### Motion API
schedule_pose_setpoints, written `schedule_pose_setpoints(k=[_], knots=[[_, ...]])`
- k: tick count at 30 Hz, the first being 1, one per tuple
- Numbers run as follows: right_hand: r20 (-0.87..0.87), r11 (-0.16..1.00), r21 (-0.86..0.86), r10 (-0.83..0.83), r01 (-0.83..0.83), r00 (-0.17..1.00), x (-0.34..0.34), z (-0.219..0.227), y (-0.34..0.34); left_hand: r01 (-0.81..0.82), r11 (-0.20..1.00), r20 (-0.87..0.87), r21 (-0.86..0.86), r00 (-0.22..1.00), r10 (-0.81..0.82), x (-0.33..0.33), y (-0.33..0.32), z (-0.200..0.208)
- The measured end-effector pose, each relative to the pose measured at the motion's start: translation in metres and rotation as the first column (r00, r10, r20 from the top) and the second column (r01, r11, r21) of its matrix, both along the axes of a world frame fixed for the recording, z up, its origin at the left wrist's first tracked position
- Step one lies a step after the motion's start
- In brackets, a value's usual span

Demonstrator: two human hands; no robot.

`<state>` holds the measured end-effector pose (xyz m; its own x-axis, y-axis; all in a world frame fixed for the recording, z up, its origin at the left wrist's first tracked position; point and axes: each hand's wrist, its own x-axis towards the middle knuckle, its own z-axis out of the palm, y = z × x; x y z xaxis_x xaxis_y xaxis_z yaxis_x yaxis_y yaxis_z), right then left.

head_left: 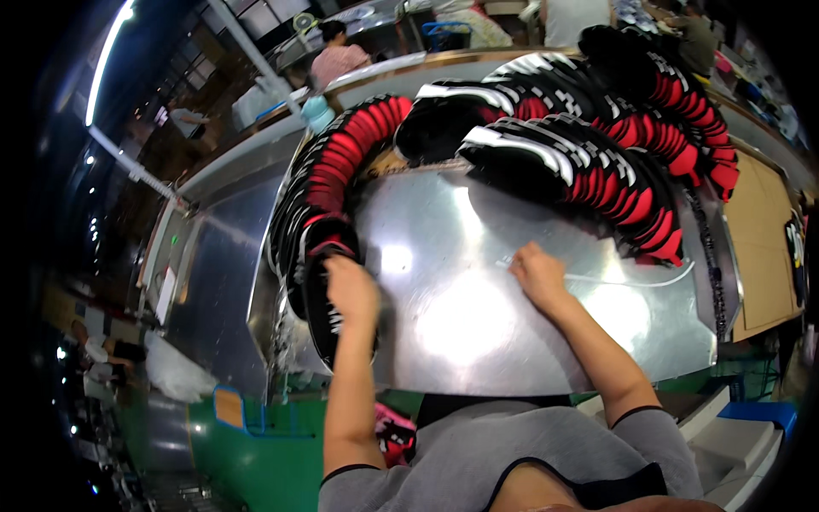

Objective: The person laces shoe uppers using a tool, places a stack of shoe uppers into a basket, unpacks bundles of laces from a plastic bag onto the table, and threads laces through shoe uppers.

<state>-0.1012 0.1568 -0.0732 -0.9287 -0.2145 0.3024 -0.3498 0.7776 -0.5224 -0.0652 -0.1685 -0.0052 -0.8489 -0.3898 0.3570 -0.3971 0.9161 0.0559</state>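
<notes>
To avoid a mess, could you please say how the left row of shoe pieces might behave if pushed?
The left row of shoe pieces might fan apart, being overlapped along a curve; each probably bends, nesting so closely.

"What lit the place?"
"A long white tube light (106, 64) glowed at the upper left, and small lamps (61, 352) dotted the dark left edge."
"And the floor (286, 465)?"
"It showed green at the lower left, beneath a blue-framed stool (229, 407) with a tan panel."
"What furniture filled the middle?"
"A shiny metal table (409, 346), throwing back glare. A pale post (247, 49) slanted at upper left, near a small fan (303, 23)."
</notes>
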Motion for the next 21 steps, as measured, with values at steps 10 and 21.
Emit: schedule_pose_setpoints(k=[10,21], knots=[[0.169,0.785,-0.619,0.118,0.012,0.978,0.025,-0.011,0.040,0.276,0.949,-0.197,0.153,0.949,-0.244,-0.040,0.021,-0.013],[0.235,0.342,-0.940,0.679,-0.015,0.696,0.119,0.118,0.044,0.646,0.479,-0.561,0.594,0.760,-0.329,-0.263,0.091,-0.079]])
